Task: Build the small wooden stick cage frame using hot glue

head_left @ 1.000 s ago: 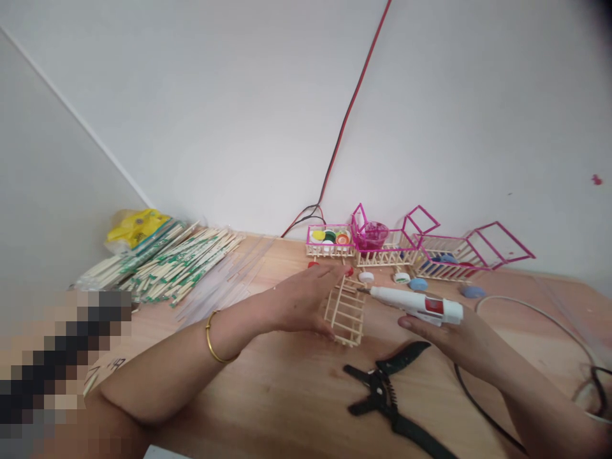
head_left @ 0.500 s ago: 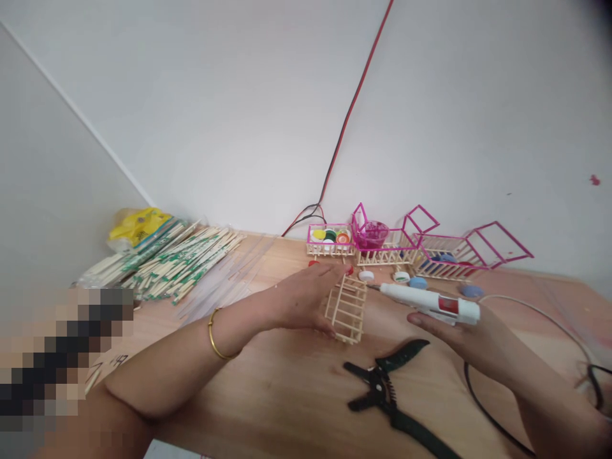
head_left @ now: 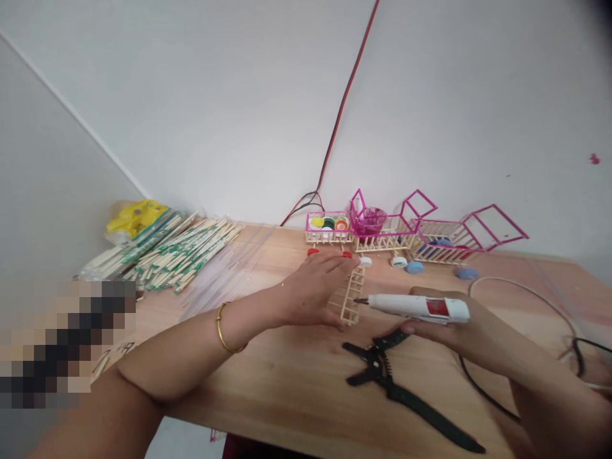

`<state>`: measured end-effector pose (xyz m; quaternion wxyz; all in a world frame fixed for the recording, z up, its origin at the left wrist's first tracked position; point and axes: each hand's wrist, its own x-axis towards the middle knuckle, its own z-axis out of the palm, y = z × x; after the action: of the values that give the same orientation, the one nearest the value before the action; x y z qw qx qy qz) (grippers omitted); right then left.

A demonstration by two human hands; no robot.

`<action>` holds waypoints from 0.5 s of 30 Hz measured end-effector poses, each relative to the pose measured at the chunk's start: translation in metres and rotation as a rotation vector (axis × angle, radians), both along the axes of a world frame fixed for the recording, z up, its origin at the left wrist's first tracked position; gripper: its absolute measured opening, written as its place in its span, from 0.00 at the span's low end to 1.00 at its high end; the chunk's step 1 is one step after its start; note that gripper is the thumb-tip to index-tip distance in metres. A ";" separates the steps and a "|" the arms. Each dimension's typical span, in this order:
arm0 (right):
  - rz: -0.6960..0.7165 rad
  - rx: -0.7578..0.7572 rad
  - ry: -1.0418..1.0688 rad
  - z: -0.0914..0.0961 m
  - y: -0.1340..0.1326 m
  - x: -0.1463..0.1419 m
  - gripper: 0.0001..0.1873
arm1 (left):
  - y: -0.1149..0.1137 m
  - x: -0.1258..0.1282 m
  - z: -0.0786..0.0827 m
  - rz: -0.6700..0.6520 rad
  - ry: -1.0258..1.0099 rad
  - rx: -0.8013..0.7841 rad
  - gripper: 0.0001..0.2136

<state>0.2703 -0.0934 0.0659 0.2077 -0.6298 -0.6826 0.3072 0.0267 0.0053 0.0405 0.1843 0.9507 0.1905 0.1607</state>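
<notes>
- L hand [head_left: 306,290], mid-frame: part-open, thumb below and fingers above, gripping unpainted bamboo-stick frame [head_left: 352,299] by its L side.
- R hand [head_left: 442,328], right of ctr: closed round glue gun [head_left: 415,307]; most fingers hidden, thumb visible under the body.
- Gun nozzle points L, over the R part of the bamboo-stick frame; can't tell if touching.
- Bamboo-stick frame sits tilted at ctr, slightly R, partly hidden by L hand.
- Black spring pliers [head_left: 430,414], lower ctr-right, lie open on wood table [head_left: 268,389], nr R thumb.
- Upper R of table: magenta-edged stick cart [head_left: 329,238] w/ red cap wheels, caps inside; next to it, magenta-stained cup [head_left: 371,222].
- Blue cap [head_left: 414,268] just in front, R of ctr.
- L side of table: pile of chopsticks [head_left: 186,258] w/ green-printed wraps, yellow bag [head_left: 136,218] behind.
- Gold bracelet [head_left: 220,328] on L wrist.
</notes>
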 end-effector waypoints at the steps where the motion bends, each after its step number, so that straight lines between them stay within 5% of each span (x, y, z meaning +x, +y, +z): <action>1: 0.020 -0.045 0.024 0.000 0.000 0.000 0.18 | 0.000 0.000 -0.001 -0.001 0.001 -0.002 0.46; 15: 0.010 -0.002 -0.009 -0.015 0.002 0.008 0.20 | 0.001 -0.001 0.000 -0.009 0.016 -0.038 0.46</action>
<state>0.2779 -0.0910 0.0507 0.2027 -0.6278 -0.6864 0.3060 0.0254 0.0066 0.0409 0.2017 0.9491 0.1908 0.1488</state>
